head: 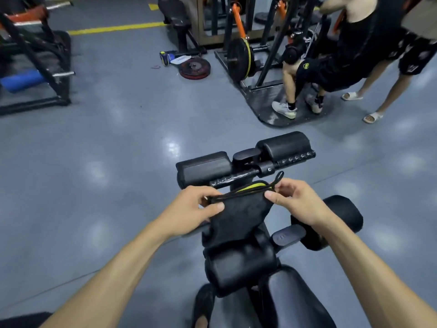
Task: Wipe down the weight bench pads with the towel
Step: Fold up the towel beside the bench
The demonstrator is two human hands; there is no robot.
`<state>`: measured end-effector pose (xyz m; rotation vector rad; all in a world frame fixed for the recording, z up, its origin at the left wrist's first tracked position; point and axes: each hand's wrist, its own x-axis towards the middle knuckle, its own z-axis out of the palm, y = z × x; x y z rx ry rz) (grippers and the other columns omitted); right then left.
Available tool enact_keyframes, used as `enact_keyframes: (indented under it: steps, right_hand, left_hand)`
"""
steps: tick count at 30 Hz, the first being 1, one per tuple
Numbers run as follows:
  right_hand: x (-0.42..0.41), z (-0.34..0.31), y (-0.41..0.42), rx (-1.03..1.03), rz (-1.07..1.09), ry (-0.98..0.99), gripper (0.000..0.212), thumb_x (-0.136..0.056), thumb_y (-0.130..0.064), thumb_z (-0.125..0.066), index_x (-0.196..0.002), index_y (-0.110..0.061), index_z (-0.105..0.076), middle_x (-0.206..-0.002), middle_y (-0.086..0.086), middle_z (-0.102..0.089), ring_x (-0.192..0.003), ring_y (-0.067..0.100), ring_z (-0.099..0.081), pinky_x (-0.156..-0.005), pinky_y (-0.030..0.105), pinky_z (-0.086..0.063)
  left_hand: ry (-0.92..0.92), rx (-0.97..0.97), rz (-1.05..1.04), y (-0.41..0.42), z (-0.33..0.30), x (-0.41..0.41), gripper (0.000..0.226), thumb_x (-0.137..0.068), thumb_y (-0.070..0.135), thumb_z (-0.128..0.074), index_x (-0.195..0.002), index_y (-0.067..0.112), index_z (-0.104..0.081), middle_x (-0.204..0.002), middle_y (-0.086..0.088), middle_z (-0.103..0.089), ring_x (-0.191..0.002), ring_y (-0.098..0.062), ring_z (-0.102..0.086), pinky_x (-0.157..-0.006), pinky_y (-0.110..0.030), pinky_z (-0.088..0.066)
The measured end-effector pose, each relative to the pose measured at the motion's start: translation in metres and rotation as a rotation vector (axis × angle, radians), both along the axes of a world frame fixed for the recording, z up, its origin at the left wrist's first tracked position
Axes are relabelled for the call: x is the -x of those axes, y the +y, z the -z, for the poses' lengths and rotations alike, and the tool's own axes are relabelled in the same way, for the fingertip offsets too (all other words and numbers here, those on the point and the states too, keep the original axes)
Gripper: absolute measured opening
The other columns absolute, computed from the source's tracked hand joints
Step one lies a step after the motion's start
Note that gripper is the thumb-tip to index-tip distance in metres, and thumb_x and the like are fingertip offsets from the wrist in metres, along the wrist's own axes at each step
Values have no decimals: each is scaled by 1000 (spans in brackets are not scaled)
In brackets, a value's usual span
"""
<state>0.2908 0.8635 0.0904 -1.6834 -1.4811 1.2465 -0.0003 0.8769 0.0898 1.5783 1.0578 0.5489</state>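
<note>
your towel [233,216] hides part of the bench pad [238,263] beneath it. the seat pad [293,301] runs off the bottom edge. your left hand [189,209] covers the towel's left corner

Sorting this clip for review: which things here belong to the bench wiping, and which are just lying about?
Job: black towel, held by left hand and right hand; bench pads.
Lying about: weight plates, blue roller, blue bottle.
</note>
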Motion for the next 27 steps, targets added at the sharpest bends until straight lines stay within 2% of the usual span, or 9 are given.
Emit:
enact_keyframes:
  steps: [3, 5, 8, 11, 15, 17, 21, 25, 27]
  right_hand:
    - [9, 1, 45, -11, 33, -95, 27, -90, -26, -78, -86, -3, -63, -75, -2, -65, -56, 11, -55, -60, 23, -46]
    - [19, 4, 78, -39, 112, -68, 19, -92, -19, -77, -92, -4, -64, -80, 4, -69, -53, 12, -62, -54, 28, -52]
    - [40, 13, 115, -24, 212, -19, 40, -92, -19, -76, -130, -13, -62, -121, 2, -65, -85, 19, -72, -81, 40, -61]
    - [53, 35, 120, -84, 132, -228, 66, -90, -24, -77, -148, -20, -48, -133, -8, -53, -111, 13, -64, -97, 32, -52]
    - [64, 72, 106, -107, -265, -604, 53, -95, -27, -69, -144, -15, -55, -144, 3, -55, -135, 23, -50, -114, 38, -36]
    - [63, 85, 105, -101, -361, -753, 48, -101, -32, -60, -147, -20, -52, -152, -3, -49, -147, 18, -37, -121, 42, -24]
    - [56, 92, 113, -105, -338, -790, 43, -107, -33, -49, -150, -31, -49, -155, -12, -47, -152, 11, -27, -125, 40, -3]
    - [52, 92, 129, -67, -369, -814, 40, -109, -39, -43, -147, -35, -52, -151, -14, -52, -151, 11, -29, -126, 41, 3]
    - [55, 92, 133, -64, -317, -853, 43, -108, -43, -42, -150, -35, -48, -156, -12, -47, -152, 16, -27, -126, 47, 2]
  left_hand:
    - [-190, 153, -159, 31, 16, 0, 13, -97, 13, -68, -104, 19, -75, -94, 2, -74, -84, -10, -68, -70, -24, -56]
    - [-234, 182, -323, 61, 26, -5, 14, -95, 12, -69, -106, 20, -73, -96, 2, -75, -86, -14, -70, -71, -27, -58]
    - [48, 65, -480, 109, 45, -7, 28, -94, 19, -69, -121, 23, -62, -115, 2, -65, -101, -22, -67, -92, -45, -57]
    - [354, -118, -252, 130, 65, 4, 43, -92, 25, -70, -133, 23, -57, -135, 1, -54, -124, -20, -56, -108, -40, -44]
    - [465, -322, 152, 122, 86, 1, 41, -92, 34, -70, -132, 27, -62, -138, 8, -55, -127, -18, -50, -109, -38, -41]
    - [566, -382, 259, 120, 94, -10, 51, -92, 43, -67, -140, 30, -55, -144, 10, -54, -129, -19, -50, -107, -39, -43]
    - [552, -372, 138, 123, 106, -20, 43, -96, 43, -62, -138, 33, -54, -136, 11, -64, -125, -18, -58, -98, -37, -49]
    - [471, -259, 141, 133, 117, -18, 36, -103, 41, -53, -136, 31, -61, -135, 9, -67, -125, -19, -60, -100, -33, -46]
    - [466, -170, 147, 143, 119, -19, 33, -105, 39, -49, -132, 30, -66, -127, 8, -71, -119, -21, -63, -91, -29, -43]
